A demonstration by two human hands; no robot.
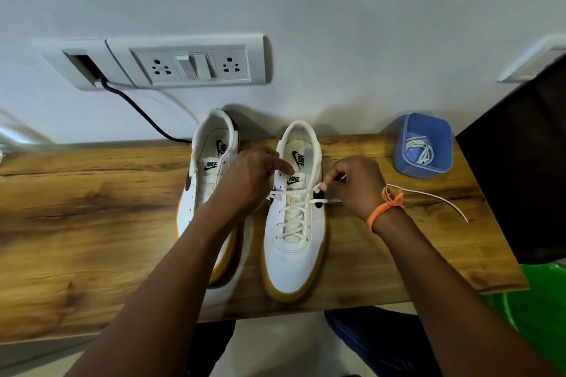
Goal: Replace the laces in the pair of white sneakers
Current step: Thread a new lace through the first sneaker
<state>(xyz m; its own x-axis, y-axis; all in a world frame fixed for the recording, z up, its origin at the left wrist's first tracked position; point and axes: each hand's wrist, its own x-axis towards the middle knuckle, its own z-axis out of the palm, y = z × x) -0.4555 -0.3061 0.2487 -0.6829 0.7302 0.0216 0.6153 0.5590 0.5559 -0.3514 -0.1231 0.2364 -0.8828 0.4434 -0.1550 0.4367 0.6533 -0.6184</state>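
Sneakers (294, 242), "NIKE" tongues, seemingly half-laced

2 sneakers (211, 193), 2 hands (251, 177), 1 tub (424, 168)

left hand (251, 176) hides left sneaker (205, 193) eyelets; lace end (332, 201) blurred.
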